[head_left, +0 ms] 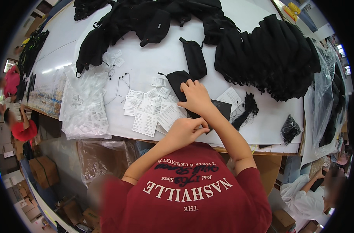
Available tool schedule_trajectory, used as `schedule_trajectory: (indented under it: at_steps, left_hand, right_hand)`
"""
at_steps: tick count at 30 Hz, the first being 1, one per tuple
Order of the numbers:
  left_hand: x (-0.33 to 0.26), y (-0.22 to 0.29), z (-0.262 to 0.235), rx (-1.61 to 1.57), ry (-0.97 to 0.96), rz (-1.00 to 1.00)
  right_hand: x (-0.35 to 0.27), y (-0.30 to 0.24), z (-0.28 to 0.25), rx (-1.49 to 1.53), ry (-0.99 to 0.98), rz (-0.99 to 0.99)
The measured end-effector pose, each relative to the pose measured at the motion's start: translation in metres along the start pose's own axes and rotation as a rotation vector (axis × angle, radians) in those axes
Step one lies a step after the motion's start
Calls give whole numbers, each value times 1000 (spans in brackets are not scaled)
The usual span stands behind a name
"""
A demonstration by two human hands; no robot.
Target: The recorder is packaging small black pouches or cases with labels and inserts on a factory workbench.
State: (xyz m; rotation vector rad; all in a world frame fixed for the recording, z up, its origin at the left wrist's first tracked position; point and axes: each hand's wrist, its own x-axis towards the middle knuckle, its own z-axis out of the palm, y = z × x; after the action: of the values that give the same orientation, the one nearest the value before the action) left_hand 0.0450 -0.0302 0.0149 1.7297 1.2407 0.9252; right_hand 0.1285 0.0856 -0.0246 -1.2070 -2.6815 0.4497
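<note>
A small black pouch [176, 82] lies slantwise on the white table in front of me. My right hand [197, 96] grips it from above, fingers curled over its side and thumb apart on the near side. My left hand [186, 131] is closed in a pinch close to the table edge, beside my right wrist. What its fingertips hold is too small to make out. White printed tags [146, 108] lie in a loose spread left of the pouch. A flat black card or panel [222, 109] shows partly behind my right forearm. Another black pouch [194, 60] lies just beyond.
A large heap of black pouches [266, 58] stands at the right, with more black pouches [153, 27] at the back. A clear plastic bag [85, 105] lies at the left. Black strings [247, 108] and a small bagged bundle [290, 130] sit at the right. Other people work nearby.
</note>
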Motion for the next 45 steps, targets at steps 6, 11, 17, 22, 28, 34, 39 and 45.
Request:
schedule_trajectory:
  at_steps: [6, 11, 17, 22, 28, 34, 39, 45]
  left_hand:
    - [4, -2, -10, 4, -21, -75]
    - [29, -26, -26, 130, 360, 142]
    - [29, -35, -38, 590, 331, 208]
    - [32, -28, -49, 749, 385, 404]
    - [30, -15, -56, 703, 401, 490]
    - [29, -19, -59, 721, 369, 494]
    - [26, -19, -63, 739, 313, 541]
    - [23, -10, -64, 726, 283, 585]
  right_hand:
    - [-7, 18, -14, 100, 13, 110]
    - [-28, 20, -57, 370, 184, 205]
    - [-58, -1, -92, 555, 263, 237]
    - [-67, -12, -104, 584, 347, 179]
    - [-72, -17, -111, 562, 381, 130]
    - [-73, -19, -113, 593, 366, 96]
    - [-72, -17, -112, 632, 323, 86]
    - [-73, -15, -113, 681, 280, 84]
